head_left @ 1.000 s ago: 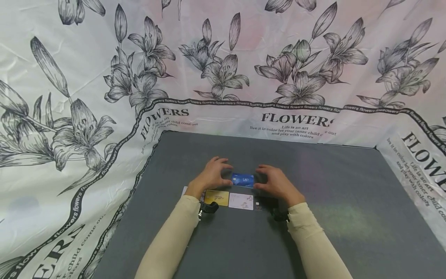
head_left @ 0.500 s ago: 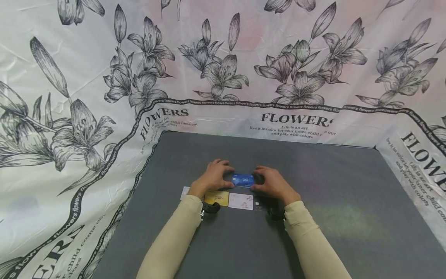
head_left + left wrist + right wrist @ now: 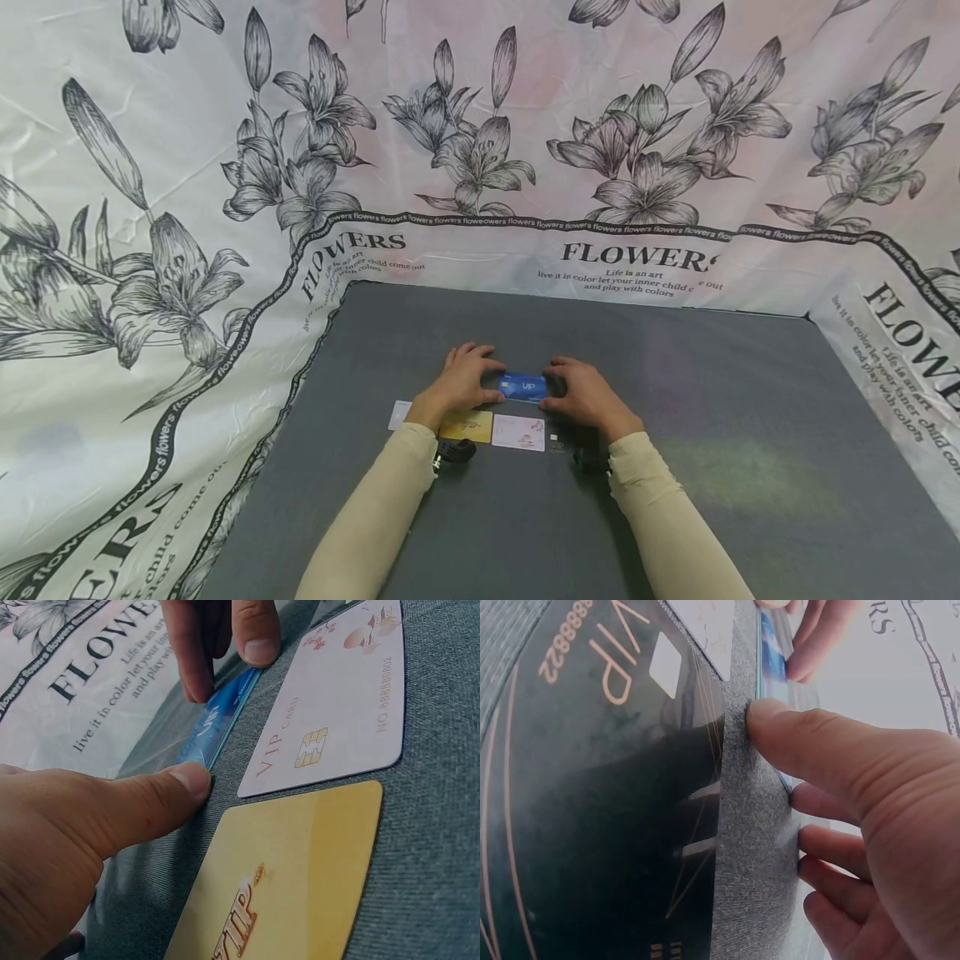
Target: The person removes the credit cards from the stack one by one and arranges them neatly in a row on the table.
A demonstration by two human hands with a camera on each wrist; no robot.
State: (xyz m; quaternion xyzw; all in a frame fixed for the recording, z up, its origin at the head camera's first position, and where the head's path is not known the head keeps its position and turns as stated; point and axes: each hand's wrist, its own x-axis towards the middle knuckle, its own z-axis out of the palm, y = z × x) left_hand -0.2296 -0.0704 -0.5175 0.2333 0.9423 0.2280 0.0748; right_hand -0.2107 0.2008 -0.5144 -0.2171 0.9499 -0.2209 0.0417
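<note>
A blue VIP card point(image 3: 523, 387) lies between both hands in the head view, with a glossy see-through edge in the wrist views. My left hand point(image 3: 465, 379) holds its left end, thumb at the near corner and a finger at the far one. My right hand point(image 3: 588, 393) holds the right end likewise, as the right wrist view shows with its thumb point(image 3: 799, 727) on the near edge. Just nearer lie a gold card point(image 3: 467, 427), a pale pink VIP card point(image 3: 519, 432) and a black VIP card point(image 3: 615, 810), partly under the right wrist.
Left of the gold card, a whitish card point(image 3: 400, 414) is partly hidden by the left arm. All lie on a dark grey tabletop point(image 3: 510, 517). White flower-printed sheeting point(image 3: 480, 167) rises at the back and sides.
My right hand has moved left and in onto the blue card's right end. My left hand has shifted slightly right to its left end. The cards look unmoved.
</note>
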